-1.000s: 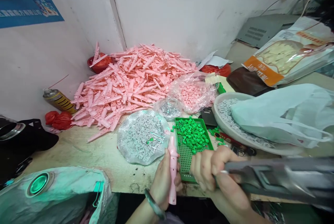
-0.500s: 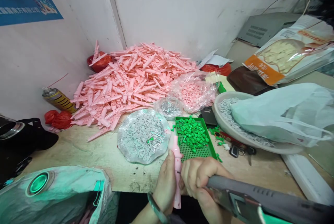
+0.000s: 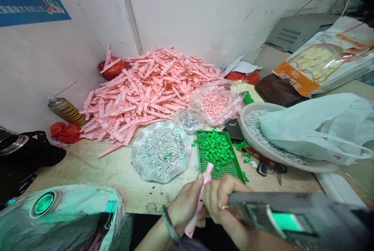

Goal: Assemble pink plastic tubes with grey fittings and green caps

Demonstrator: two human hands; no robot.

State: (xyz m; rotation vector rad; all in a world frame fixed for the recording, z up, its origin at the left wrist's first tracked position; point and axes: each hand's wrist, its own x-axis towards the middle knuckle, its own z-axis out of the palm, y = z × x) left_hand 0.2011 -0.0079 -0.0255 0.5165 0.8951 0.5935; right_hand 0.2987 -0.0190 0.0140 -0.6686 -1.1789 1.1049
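The left hand point(image 3: 187, 204) grips a tilted pink tube point(image 3: 207, 177). The right hand point(image 3: 222, 200), touching the tube, holds a grey tool point(image 3: 260, 214), partly blurred. Beyond lies a green tray point(image 3: 217, 174) of green parts point(image 3: 216, 147), right of a clear dish point(image 3: 134, 157); a pink pile point(image 3: 152, 91) stands behind.

"What sort of room are you working in?"

"A small workshop, I'd say. My table point(image 3: 102, 179) carries a big heap of pink plastic parts point(image 3: 146, 91), all much alike."

"Couldn't it be somebody's home?"

"I doubt it. In front of me a green tray point(image 3: 219, 172) holds small green pieces point(image 3: 216, 149), and a dish point(image 3: 165, 179) is crowded with little pale ones."

"Anything else?"

"Metal pins point(image 3: 189, 120) lie bunched nearby, a spray can point(image 3: 66, 111) tilts near the scuffed wall point(image 3: 187, 13), and a vented grey box point(image 3: 298, 30) sits further back."
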